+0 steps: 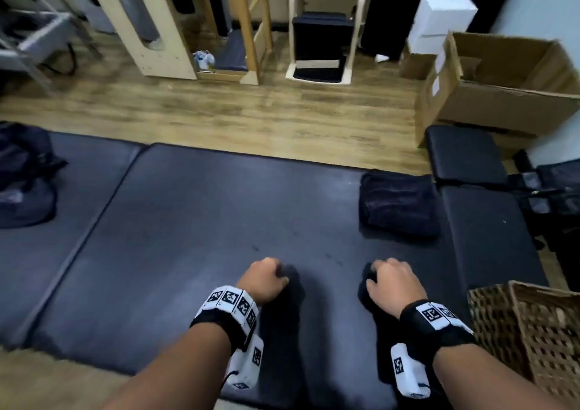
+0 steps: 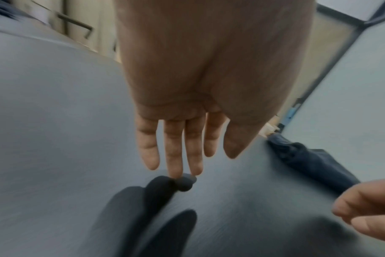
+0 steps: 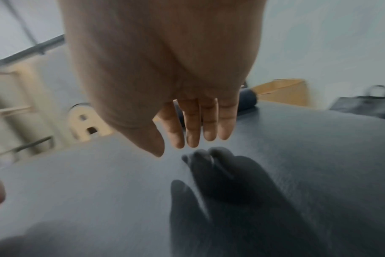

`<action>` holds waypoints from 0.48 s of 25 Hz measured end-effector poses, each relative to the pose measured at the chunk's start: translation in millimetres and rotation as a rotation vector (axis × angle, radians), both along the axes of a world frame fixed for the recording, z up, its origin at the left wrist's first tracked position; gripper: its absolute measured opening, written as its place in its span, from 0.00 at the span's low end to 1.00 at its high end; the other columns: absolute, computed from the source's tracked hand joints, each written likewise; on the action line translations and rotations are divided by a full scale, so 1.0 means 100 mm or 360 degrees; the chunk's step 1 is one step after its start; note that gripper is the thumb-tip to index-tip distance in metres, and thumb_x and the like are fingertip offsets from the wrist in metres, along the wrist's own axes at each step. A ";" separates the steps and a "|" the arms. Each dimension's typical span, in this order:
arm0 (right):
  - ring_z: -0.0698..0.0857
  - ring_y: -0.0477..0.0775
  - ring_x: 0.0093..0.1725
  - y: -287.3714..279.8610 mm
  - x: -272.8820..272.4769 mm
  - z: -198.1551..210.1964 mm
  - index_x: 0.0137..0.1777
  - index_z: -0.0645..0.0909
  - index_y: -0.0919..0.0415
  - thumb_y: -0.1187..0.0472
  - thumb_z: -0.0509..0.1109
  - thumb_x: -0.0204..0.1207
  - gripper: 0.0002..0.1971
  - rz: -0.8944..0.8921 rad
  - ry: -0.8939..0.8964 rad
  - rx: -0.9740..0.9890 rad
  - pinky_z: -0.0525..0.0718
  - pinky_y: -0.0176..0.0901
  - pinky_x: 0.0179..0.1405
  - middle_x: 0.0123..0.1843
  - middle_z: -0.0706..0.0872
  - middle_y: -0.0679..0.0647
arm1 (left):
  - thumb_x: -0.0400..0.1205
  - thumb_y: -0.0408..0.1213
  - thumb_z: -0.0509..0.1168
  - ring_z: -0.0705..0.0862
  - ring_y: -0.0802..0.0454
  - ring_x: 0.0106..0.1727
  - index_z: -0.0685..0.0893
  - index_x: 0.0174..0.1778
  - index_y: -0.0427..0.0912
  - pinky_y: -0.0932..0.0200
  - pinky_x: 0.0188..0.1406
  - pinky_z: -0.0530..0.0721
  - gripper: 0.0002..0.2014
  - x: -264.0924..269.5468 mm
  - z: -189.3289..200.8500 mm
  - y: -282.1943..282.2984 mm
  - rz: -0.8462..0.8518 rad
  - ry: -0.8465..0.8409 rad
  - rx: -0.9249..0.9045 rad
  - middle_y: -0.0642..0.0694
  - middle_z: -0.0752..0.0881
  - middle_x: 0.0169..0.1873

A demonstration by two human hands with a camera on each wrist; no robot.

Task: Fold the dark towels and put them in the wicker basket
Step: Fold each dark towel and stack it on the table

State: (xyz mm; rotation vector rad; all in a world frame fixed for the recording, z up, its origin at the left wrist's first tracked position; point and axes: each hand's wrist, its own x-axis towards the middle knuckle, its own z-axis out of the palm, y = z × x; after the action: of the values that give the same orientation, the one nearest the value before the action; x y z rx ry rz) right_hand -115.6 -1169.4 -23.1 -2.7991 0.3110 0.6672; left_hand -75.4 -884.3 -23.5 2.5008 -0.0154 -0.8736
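Both forearms carry black wristbands with printed markers. Left hand [image 1: 265, 279] hovers over the dark padded mat [image 1: 188, 221], fingers [image 2: 174, 153] extended downward and relaxed, grasping nothing. Right hand [image 1: 394, 282] hovers alongside, apart from the left, fingers [image 3: 193, 128] likewise straight and empty. One folded dark towel [image 1: 398, 204] lies on the mat's far right portion. Unfolded dark towels [image 1: 23, 174] sit heaped at far left. Wicker basket [image 1: 530, 328] stands just right of the right wrist.
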 end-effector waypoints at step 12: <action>0.82 0.58 0.68 2.32 -1.20 0.11 0.72 0.78 0.50 0.46 0.67 0.81 0.21 0.1345 0.0332 -0.0001 0.81 0.49 0.65 0.69 0.81 0.52 | 0.80 0.43 0.67 0.88 0.45 0.52 0.88 0.48 0.40 0.56 0.52 0.84 0.10 -3.66 -0.44 2.64 0.1071 0.0353 0.0096 0.42 0.91 0.49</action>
State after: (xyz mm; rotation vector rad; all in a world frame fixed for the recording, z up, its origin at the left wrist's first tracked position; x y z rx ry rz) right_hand -236.0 -937.0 -12.2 -2.7862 -0.8871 1.1101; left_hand -441.0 -620.1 -67.3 2.2019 0.8790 -0.8442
